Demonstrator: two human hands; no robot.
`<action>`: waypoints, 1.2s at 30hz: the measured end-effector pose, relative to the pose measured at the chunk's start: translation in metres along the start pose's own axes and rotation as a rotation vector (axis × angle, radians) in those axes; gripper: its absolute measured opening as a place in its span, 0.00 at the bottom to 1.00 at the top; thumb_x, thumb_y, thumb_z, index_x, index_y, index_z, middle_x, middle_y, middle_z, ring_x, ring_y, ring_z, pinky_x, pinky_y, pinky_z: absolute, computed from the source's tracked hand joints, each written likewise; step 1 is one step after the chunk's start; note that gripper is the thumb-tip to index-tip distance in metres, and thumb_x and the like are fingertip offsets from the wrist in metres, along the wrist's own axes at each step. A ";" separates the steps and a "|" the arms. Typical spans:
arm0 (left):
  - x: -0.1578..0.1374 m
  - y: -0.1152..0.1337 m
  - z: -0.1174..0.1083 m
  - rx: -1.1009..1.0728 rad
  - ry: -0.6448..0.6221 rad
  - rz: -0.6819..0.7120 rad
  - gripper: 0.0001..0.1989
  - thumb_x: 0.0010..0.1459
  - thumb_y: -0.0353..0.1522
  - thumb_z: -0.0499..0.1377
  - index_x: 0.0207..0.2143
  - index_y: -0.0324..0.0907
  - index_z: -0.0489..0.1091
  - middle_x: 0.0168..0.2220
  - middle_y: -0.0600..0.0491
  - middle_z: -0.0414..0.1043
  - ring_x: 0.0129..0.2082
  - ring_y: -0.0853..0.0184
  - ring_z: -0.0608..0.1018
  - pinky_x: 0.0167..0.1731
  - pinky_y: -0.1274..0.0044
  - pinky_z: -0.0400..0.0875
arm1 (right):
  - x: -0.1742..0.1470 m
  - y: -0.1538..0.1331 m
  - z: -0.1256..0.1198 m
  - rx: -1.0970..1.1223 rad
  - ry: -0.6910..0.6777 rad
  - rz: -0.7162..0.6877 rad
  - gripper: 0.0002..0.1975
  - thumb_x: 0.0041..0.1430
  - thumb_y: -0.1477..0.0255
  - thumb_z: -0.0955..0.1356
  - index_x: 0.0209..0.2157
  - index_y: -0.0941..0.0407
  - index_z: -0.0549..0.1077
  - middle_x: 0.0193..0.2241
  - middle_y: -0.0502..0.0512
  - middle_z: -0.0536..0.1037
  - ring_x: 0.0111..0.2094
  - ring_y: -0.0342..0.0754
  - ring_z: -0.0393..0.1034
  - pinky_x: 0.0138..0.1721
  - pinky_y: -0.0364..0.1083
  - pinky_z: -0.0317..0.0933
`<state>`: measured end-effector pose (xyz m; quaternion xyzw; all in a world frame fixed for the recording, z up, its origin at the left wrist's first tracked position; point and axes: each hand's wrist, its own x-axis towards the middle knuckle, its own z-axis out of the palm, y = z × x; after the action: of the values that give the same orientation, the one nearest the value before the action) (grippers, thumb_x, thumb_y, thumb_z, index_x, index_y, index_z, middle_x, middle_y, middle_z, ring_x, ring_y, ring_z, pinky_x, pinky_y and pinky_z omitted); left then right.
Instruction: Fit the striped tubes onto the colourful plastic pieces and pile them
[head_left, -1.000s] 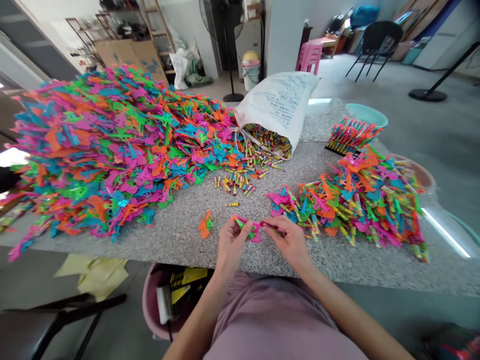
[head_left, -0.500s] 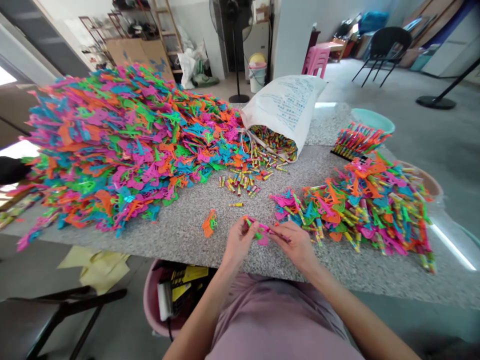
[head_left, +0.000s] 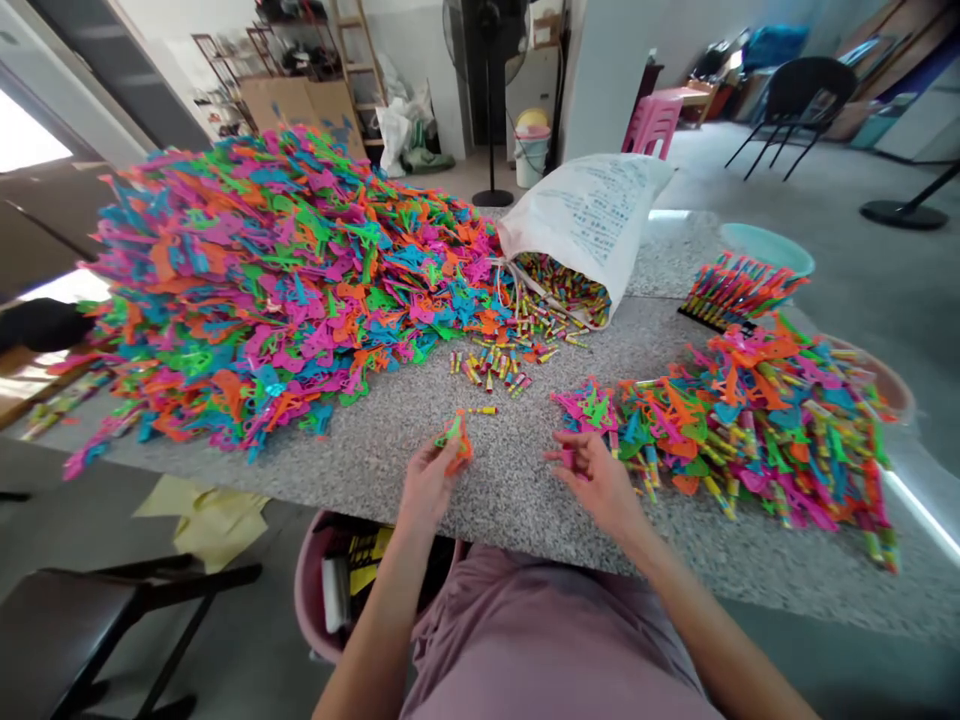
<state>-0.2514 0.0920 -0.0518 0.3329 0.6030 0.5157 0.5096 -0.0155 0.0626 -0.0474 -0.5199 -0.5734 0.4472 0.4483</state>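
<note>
My left hand (head_left: 426,488) pinches orange and green flat plastic pieces (head_left: 459,448) just above the granite tabletop (head_left: 510,500). To its right, my right hand (head_left: 600,485) holds a small pink piece (head_left: 568,459) between thumb and fingers; its exact kind is too small to make out. Just beyond my left hand lies a single small yellow printed tube (head_left: 484,410). Pink and green plastic pieces (head_left: 592,405) with printed tubes lie past my right hand, at the near-left end of a pile of pieces joined to tubes (head_left: 735,420).
A big heap of colourful plastic pieces (head_left: 285,290) covers the left side. Printed tubes spill from a white sack (head_left: 592,215) at the back. A black rack of upright pieces (head_left: 720,320) stands far right. Below the edge sits a pink bin (head_left: 307,590).
My hands have moved apart. The left one has picked up the orange and green pieces from the tabletop. The pink and green pieces held earlier have left my left hand. The view has shifted slightly.
</note>
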 end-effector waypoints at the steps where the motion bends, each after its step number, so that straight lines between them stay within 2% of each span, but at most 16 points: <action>1: -0.008 0.003 0.010 -0.200 -0.047 -0.078 0.15 0.47 0.38 0.66 0.37 0.40 0.73 0.35 0.50 0.77 0.35 0.66 0.78 0.39 0.73 0.71 | 0.000 -0.002 0.005 0.069 -0.022 0.032 0.18 0.55 0.71 0.68 0.48 0.56 0.68 0.39 0.59 0.77 0.40 0.50 0.74 0.44 0.51 0.69; 3: -0.025 0.009 0.032 -0.459 -0.091 -0.183 0.15 0.43 0.34 0.69 0.34 0.40 0.73 0.34 0.53 0.77 0.33 0.70 0.78 0.37 0.78 0.71 | 0.000 -0.007 0.012 0.104 -0.028 0.028 0.14 0.54 0.68 0.69 0.43 0.56 0.74 0.41 0.59 0.77 0.42 0.50 0.74 0.41 0.49 0.70; 5: -0.039 0.013 0.050 -0.551 -0.112 -0.207 0.15 0.42 0.31 0.70 0.34 0.41 0.72 0.33 0.54 0.77 0.32 0.72 0.78 0.34 0.81 0.71 | 0.000 -0.015 0.014 0.074 0.024 -0.014 0.12 0.55 0.67 0.69 0.41 0.54 0.77 0.43 0.59 0.75 0.41 0.49 0.72 0.36 0.46 0.70; 9: -0.053 0.015 0.069 -0.473 -0.193 -0.128 0.14 0.45 0.32 0.69 0.35 0.41 0.70 0.33 0.55 0.77 0.31 0.72 0.78 0.34 0.80 0.71 | -0.004 -0.026 0.011 0.096 0.178 0.023 0.14 0.55 0.67 0.69 0.43 0.54 0.77 0.34 0.55 0.78 0.34 0.46 0.72 0.33 0.44 0.68; 12: -0.055 0.014 0.074 -0.392 -0.250 -0.094 0.14 0.46 0.32 0.69 0.35 0.40 0.69 0.32 0.55 0.77 0.31 0.72 0.78 0.34 0.80 0.71 | -0.007 -0.028 0.006 0.104 0.212 0.041 0.11 0.54 0.68 0.70 0.39 0.56 0.79 0.31 0.54 0.79 0.32 0.46 0.72 0.33 0.44 0.67; 15: -0.057 0.014 0.076 -0.358 -0.266 -0.084 0.15 0.46 0.32 0.69 0.35 0.40 0.69 0.32 0.55 0.77 0.31 0.72 0.78 0.35 0.80 0.71 | -0.008 -0.028 0.002 0.067 0.179 -0.002 0.09 0.54 0.68 0.70 0.37 0.55 0.80 0.33 0.55 0.79 0.32 0.46 0.71 0.33 0.43 0.66; 19: -0.057 0.014 0.076 -0.319 -0.277 -0.076 0.15 0.46 0.31 0.69 0.35 0.40 0.67 0.31 0.56 0.77 0.31 0.72 0.77 0.36 0.80 0.70 | -0.008 -0.025 -0.002 0.050 0.134 -0.009 0.11 0.58 0.67 0.68 0.40 0.54 0.80 0.34 0.55 0.78 0.30 0.45 0.70 0.30 0.42 0.65; 22: -0.055 0.013 0.076 -0.308 -0.304 -0.034 0.15 0.47 0.31 0.68 0.35 0.40 0.67 0.30 0.56 0.76 0.29 0.73 0.76 0.34 0.81 0.69 | -0.007 -0.024 -0.007 0.012 0.079 -0.019 0.12 0.59 0.66 0.67 0.41 0.55 0.80 0.32 0.55 0.77 0.28 0.44 0.68 0.28 0.42 0.63; 27: -0.056 0.006 0.083 -0.300 -0.278 0.071 0.16 0.47 0.32 0.68 0.36 0.42 0.66 0.28 0.58 0.73 0.27 0.73 0.75 0.31 0.81 0.68 | -0.006 -0.025 -0.007 -0.084 -0.037 -0.036 0.13 0.60 0.65 0.66 0.40 0.55 0.80 0.27 0.53 0.74 0.27 0.45 0.67 0.28 0.42 0.62; 30: -0.052 -0.003 0.086 -0.209 -0.303 0.092 0.14 0.49 0.35 0.66 0.36 0.42 0.66 0.31 0.55 0.73 0.31 0.71 0.75 0.34 0.79 0.69 | -0.005 -0.021 -0.011 -0.177 -0.016 -0.053 0.14 0.62 0.66 0.64 0.40 0.55 0.80 0.29 0.54 0.75 0.28 0.46 0.68 0.30 0.44 0.64; 33: -0.025 -0.011 0.078 0.023 -0.388 0.135 0.18 0.48 0.35 0.66 0.41 0.42 0.66 0.40 0.49 0.73 0.40 0.64 0.76 0.39 0.74 0.70 | 0.000 -0.014 -0.033 -0.425 0.092 -0.117 0.14 0.63 0.67 0.63 0.42 0.54 0.79 0.33 0.57 0.77 0.34 0.49 0.69 0.39 0.48 0.65; 34: -0.011 -0.013 0.071 0.149 -0.361 0.195 0.20 0.48 0.34 0.66 0.43 0.42 0.66 0.44 0.47 0.71 0.44 0.62 0.75 0.42 0.72 0.70 | 0.003 -0.012 -0.043 -0.557 0.175 -0.137 0.14 0.63 0.68 0.63 0.43 0.54 0.78 0.36 0.58 0.77 0.38 0.52 0.69 0.42 0.51 0.64; 36: 0.020 -0.013 0.055 0.459 -0.197 0.371 0.20 0.50 0.31 0.64 0.47 0.42 0.66 0.49 0.45 0.68 0.50 0.58 0.71 0.48 0.66 0.66 | 0.010 -0.011 -0.060 -0.820 0.377 -0.165 0.15 0.63 0.68 0.62 0.46 0.54 0.76 0.43 0.61 0.74 0.46 0.56 0.65 0.47 0.57 0.60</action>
<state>-0.2024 0.1228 -0.0668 0.5918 0.5803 0.4156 0.3745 0.0405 0.0745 -0.0243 -0.6792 -0.6511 0.0436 0.3360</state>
